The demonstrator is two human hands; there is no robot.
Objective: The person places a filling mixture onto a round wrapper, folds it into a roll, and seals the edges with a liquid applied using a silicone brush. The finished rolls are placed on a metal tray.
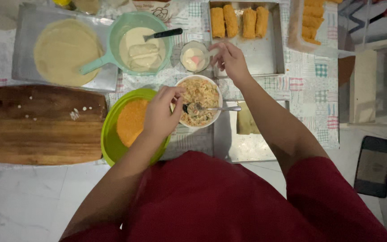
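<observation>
So far: four breaded rolls [239, 21] lie in the steel tray [265, 58]; more sit in the clear box [312, 20] beside it.
Left to do: a stack of thin wrappers [66, 51] and much filling remain, and one folded wrapper [247, 120] waits unbreaded on the near tray [247, 148].
White bowl [199, 101]: noodle-like filling, spoon [211, 108] resting in it.
Green bowl [113, 139]: orange crumbs.
Teal bowl [142, 42]: pale batter.
Small cup [194, 57]: creamy paste.
Left hand [162, 112]: fingers curled at the white bowl's rim, holding nothing I can see.
Right hand [230, 58]: fingers pinched at the small cup's rim; grip unclear.
</observation>
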